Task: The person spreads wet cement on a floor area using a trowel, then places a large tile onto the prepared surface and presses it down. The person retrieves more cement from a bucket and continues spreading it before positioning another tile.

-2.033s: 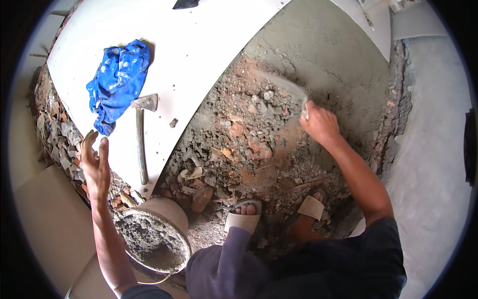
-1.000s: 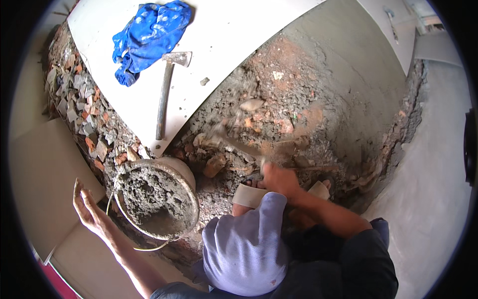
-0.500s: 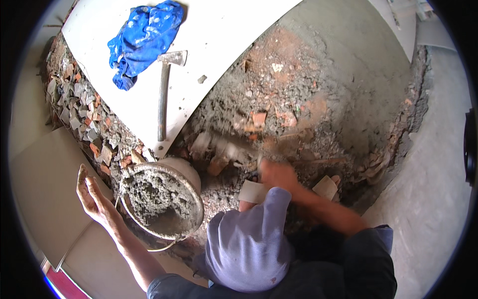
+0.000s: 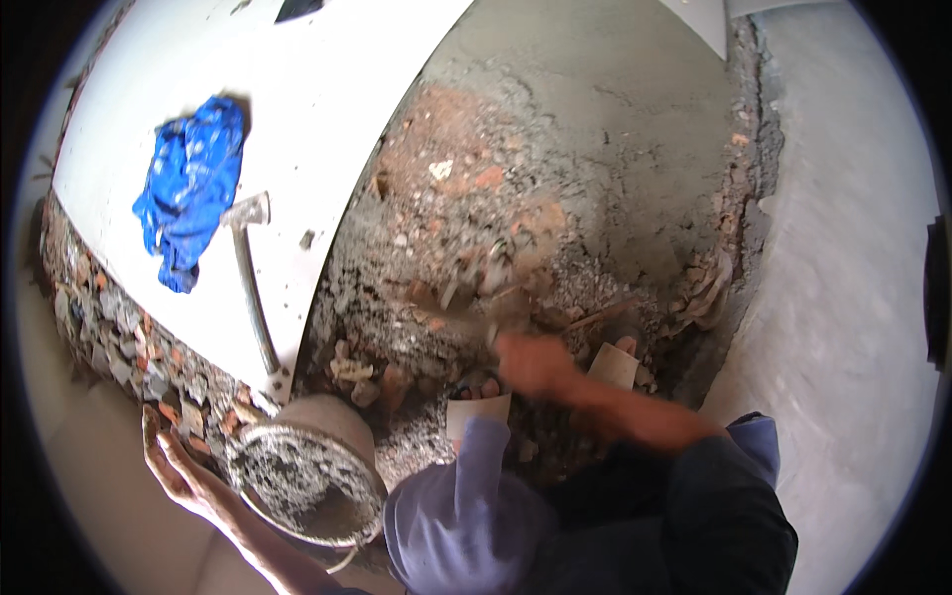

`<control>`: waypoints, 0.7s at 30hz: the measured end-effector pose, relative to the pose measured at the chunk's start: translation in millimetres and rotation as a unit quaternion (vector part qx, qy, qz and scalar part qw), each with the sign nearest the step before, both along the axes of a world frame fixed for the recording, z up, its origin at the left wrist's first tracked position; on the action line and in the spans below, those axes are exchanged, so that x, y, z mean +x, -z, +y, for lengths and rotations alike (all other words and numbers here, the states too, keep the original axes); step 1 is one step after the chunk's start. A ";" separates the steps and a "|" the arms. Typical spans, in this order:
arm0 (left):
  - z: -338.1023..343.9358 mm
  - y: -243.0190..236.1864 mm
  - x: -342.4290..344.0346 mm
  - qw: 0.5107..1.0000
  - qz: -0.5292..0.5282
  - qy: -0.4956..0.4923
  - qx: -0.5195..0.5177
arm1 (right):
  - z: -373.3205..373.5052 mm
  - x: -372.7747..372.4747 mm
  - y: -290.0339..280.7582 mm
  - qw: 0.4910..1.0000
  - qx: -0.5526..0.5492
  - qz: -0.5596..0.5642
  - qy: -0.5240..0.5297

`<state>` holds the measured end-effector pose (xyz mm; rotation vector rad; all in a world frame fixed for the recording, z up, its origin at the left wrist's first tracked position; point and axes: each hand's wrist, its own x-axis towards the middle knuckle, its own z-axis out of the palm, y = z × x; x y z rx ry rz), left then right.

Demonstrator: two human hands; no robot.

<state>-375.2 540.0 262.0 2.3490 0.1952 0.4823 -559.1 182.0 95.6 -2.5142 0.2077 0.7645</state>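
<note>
My right hand [image 4: 531, 362] grips the handle of a trowel [image 4: 501, 312], whose blade is smeared by motion low over loose grey rubble and broken brick [image 4: 456, 188], just beyond my sandalled feet. My left hand [image 4: 177, 461] is held out open at the left of a pale bucket [image 4: 335, 426] of wet grey mortar, fingers apart and empty; whether it touches anything beneath is unclear. A hatchet [image 4: 248, 278] lies on a white board [image 4: 307, 89], beside a crumpled blue cloth [image 4: 190, 178].
Smooth grey mortar [image 4: 615, 109] covers the upper right of the rubble patch. A pale surface [image 4: 833, 258] runs along the right, bordered by a broken edge [image 4: 744, 169]. Broken bricks and tiles [image 4: 119, 337] line the board's left side. Another white panel [image 4: 699, 20] is at the top right.
My right hand has swung from the upper right down toward my feet with the trowel, and debris there is stirred. My left hand has dropped beside the bucket. The whole view has shifted.
</note>
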 end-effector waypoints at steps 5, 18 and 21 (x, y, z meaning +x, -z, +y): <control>-19.1 2.5 21.3 0.996 0.011 0.080 0.029 | -46.4 24.8 -31.8 0.976 0.061 -0.146 0.147; -171.5 104.7 51.1 0.920 0.183 0.336 -0.085 | -148.5 148.6 -19.2 0.976 -0.054 -0.056 0.203; -205.0 130.8 36.2 0.894 0.230 0.367 -0.111 | -182.5 99.0 -23.5 0.978 -0.161 -0.029 0.130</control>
